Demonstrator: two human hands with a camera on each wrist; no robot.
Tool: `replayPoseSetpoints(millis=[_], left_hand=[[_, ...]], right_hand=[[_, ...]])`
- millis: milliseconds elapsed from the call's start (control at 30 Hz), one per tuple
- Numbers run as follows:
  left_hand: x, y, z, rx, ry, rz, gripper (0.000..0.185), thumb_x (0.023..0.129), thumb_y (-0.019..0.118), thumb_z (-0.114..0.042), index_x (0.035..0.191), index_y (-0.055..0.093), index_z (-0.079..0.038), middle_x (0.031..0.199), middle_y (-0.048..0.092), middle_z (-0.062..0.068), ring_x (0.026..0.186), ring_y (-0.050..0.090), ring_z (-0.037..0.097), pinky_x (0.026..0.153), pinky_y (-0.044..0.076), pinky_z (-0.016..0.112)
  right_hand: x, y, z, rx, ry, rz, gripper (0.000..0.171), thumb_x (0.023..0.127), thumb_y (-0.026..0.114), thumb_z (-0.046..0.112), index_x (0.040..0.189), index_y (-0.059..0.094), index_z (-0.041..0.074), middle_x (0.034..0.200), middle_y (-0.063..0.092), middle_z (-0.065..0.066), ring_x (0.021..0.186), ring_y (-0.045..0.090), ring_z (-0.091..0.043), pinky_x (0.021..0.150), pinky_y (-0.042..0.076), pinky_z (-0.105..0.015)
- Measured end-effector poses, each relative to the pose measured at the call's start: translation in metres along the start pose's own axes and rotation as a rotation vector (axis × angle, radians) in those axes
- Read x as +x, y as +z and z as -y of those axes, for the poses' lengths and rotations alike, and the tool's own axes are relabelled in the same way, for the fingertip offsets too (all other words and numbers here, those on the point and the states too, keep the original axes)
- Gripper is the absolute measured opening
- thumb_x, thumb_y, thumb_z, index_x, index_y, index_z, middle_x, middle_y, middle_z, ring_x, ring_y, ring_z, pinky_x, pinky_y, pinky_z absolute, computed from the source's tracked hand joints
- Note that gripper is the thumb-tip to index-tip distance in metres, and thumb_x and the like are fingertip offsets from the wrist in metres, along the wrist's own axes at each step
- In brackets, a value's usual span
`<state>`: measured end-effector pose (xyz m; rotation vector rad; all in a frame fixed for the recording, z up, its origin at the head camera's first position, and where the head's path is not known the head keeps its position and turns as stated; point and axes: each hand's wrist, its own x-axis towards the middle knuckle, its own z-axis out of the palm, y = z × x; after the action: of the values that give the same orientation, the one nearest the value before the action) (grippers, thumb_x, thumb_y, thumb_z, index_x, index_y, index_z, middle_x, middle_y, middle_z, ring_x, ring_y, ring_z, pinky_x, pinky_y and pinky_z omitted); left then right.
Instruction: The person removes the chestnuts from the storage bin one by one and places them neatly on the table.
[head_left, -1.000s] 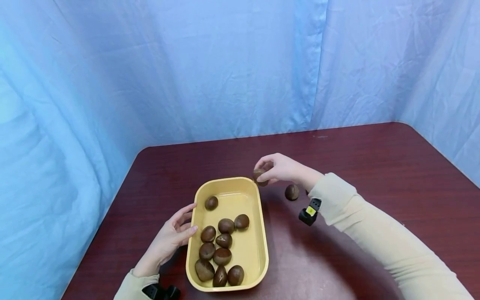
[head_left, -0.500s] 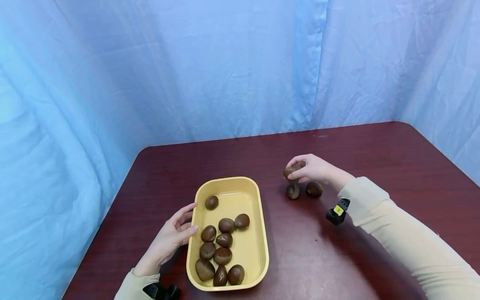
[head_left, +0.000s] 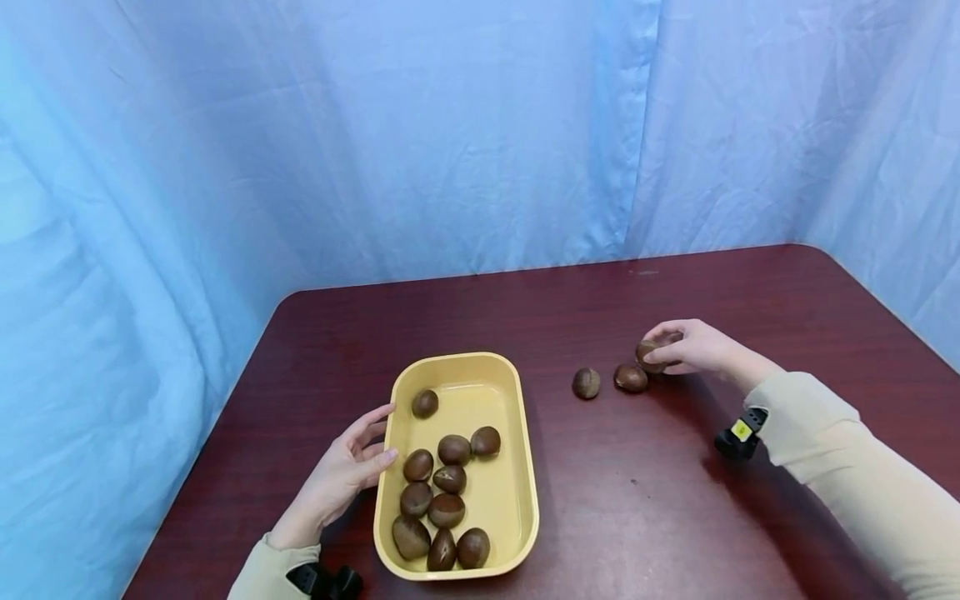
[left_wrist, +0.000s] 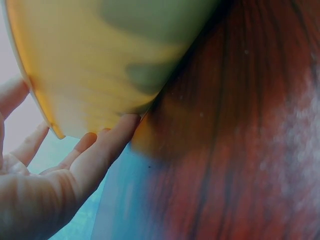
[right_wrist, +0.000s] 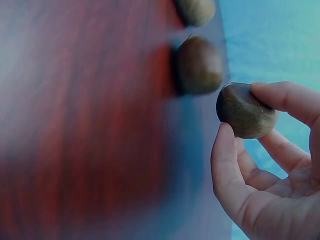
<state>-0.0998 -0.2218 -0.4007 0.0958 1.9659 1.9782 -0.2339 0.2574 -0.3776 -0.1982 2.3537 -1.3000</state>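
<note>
In the head view my left hand [head_left: 341, 475] holds the yellow tray [head_left: 531, 492] at its left side. The thumb overlaps the rim, while in the left wrist view the other fingers [left_wrist: 107, 150] lie against the outer wall. Several brown chestnuts [head_left: 453, 450] sit inside the tray, mostly in its near half. Over to the right, my right hand [head_left: 697, 346] pinches a chestnut [right_wrist: 247, 112] between thumb and fingertips. A second chestnut [head_left: 631, 377] lies right beside the held one, and a third chestnut [head_left: 587, 383] rests farther left on the table.
The dark red wooden table [head_left: 645, 517] has rounded far corners. Pale blue curtains [head_left: 465, 142] hang behind it and along both sides. A small black camera [head_left: 735, 442] is strapped to my right wrist.
My right hand has moved right with the chestnut, from beside the tray's far right corner, past the two chestnuts on the table. My left hand and the tray have stayed put.
</note>
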Motion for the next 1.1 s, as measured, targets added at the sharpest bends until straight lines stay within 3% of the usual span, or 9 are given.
replayPoseSetpoints(millis=[567,867,1100], left_hand=[[0.001,-0.002,0.003,0.004,0.011,0.011,0.07,0.093,0.058,-0.008,0.15,0.018,-0.004,0.143,0.026,0.027,0.102,0.062,0.009,0.078,0.055,0.029],[0.001,-0.002,0.001,0.012,0.009,0.025,0.07,0.093,0.058,-0.007,0.15,0.017,-0.004,0.144,0.026,0.028,0.103,0.061,0.009,0.079,0.055,0.031],[0.0,-0.002,0.0,0.023,0.011,0.018,0.069,0.093,0.057,-0.005,0.15,0.018,-0.004,0.144,0.027,0.028,0.103,0.062,0.009,0.078,0.055,0.031]], right_hand=[[-0.015,-0.009,-0.028,-0.015,0.033,0.023,0.045,0.09,0.063,0.021,0.121,0.05,-0.008,0.103,0.059,-0.007,0.09,0.059,-0.01,0.084,0.054,-0.041],[-0.018,-0.012,-0.027,0.033,0.058,0.047,0.047,0.09,0.064,0.02,0.123,0.049,-0.01,0.094,0.062,-0.001,0.086,0.06,-0.01,0.081,0.055,-0.038],[-0.018,-0.015,-0.029,0.03,0.085,0.049,0.049,0.091,0.063,0.022,0.125,0.048,-0.01,0.098,0.061,-0.003,0.091,0.059,-0.013,0.079,0.056,-0.037]])
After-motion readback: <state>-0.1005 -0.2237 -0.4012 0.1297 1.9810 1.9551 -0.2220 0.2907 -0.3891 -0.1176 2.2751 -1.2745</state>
